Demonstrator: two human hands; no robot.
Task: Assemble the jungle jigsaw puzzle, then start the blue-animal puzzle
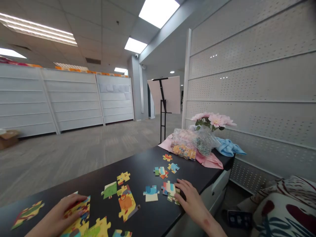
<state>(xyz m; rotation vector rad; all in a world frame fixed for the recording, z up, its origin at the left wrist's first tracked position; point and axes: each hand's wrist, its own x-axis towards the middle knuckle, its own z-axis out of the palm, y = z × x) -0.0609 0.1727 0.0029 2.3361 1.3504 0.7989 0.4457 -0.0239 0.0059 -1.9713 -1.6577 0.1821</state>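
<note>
From my remote seat, I see the puzzle pieces spread over the near part of the dark desk (138, 164); a joined yellow section (98, 227) lies at the lower left, partly under my left hand (63, 212); that hand rests over it with thumb and forefinger apart, though I cannot tell whether the fingers pinch an edge. My right hand (190, 194) is at a small cluster of pieces (169, 187) on the right, fingers loosely spread and the thumb away from the forefinger, tips at the cluster's edge.

Between my hands I have a section with an orange animal (127, 202), a green piece (109, 190) beside it and a blue-and-cream piece (151, 194) nearer the right hand; a striped piece (28, 214) lies at the far left, and a red-and-yellow piece (167, 157) lies farther back.

Beyond these, a clear plastic bag (184, 148) sits on a pink cloth (209, 160), with pink flowers (214, 120) behind and a blue cloth (228, 147) to the right; past the desk stand an easel (163, 126) with a pale board (172, 93) and white panels (71, 98); a perforated wall (247, 75) rises on the right, above patterned fabric (283, 210).
</note>
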